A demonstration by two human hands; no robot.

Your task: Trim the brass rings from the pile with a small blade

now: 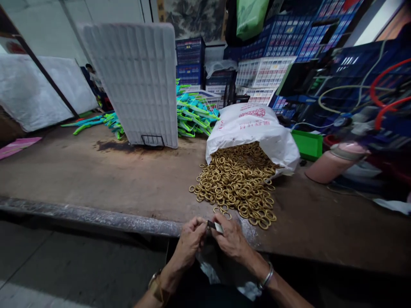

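Observation:
My right hand (231, 238) is closed around a small flat black-and-white tool (215, 226) that looks like a short blade; its exact kind is unclear. Close beside its dark tip, my left hand (192, 236) is pinched, and what sits between those fingertips is too small to make out. Both hands meet at the table's front edge, just below a heap of gold-coloured rings (234, 184). The rings spill from the mouth of a white woven sack (247, 124) with red print, lying on its side.
A white ribbed panel (138, 81) stands upright in a black wire holder on the brown table (96, 179). Behind it lie piled green and blue plastic pieces (195, 113). A pink bottle-like container (335, 162) and a green tray (306, 144) are at right. Stacked crates (266, 72) fill the back.

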